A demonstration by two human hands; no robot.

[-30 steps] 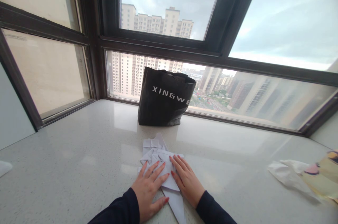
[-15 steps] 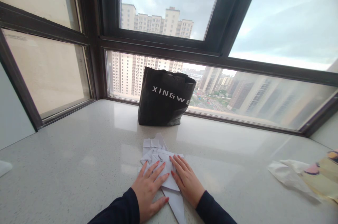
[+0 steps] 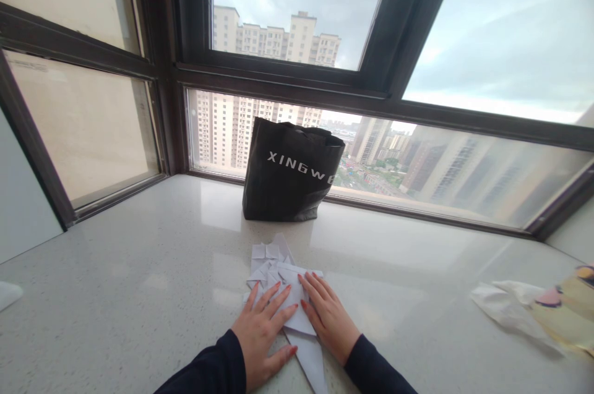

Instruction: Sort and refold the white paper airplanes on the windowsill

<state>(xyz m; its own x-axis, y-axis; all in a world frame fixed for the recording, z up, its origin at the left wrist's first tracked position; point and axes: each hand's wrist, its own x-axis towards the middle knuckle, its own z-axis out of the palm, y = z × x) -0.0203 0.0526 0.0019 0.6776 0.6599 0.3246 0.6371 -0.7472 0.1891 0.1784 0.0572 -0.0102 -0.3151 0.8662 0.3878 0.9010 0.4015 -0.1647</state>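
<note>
Several folded white papers [image 3: 299, 313] lie in an overlapping pile on the speckled white counter [image 3: 139, 295]. My left hand [image 3: 264, 332] rests on the pile's left side, palm down with its fingers spread. On the right side lies my right hand [image 3: 327, 313], its fingers stretched out flat over the paper edge and its thumb a little apart. Small folded pieces show beyond my left fingertips, and a long pointed piece sticks out toward me between the wrists. Parts of the papers are hidden under both hands.
A black bag [image 3: 290, 177] with white letters stands behind the papers, against the window frame [image 3: 399, 211]. At the right edge lies a crumpled white and yellow wrapper [image 3: 520, 313]. A white object [image 3: 8, 295] shows at the left edge.
</note>
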